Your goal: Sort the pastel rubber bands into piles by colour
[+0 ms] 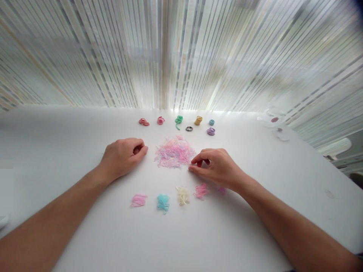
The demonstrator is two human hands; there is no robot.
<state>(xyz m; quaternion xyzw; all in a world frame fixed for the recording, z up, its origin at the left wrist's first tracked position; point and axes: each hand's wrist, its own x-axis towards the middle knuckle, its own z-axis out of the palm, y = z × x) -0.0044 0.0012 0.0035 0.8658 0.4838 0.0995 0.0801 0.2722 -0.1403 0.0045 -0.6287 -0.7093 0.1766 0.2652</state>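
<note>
A loose pile of thin pastel strips (175, 152), mostly pink with some bluish ones, lies mid-table. My left hand (124, 155) rests to its left in a loose fist, apart from the pile, with nothing showing in it. At the pile's lower right edge, my right hand (217, 166) has thumb and forefinger pinched close together; whatever is between the tips is too small to make out. Nearer me is a row of small sorted bunches: light pink (138, 200), blue (163, 203), cream (183, 196), deeper pink (201, 191) and purple (222, 190), the last partly behind my right hand.
Along the back sit coiled bands: red (143, 122), pink (160, 120), green (178, 120), yellow (198, 120), blue (211, 122) and purple (211, 131). A dark ring (189, 129) lies among them. Clear round pieces (280, 134) are at the right. A striped curtain (164, 56) hangs behind.
</note>
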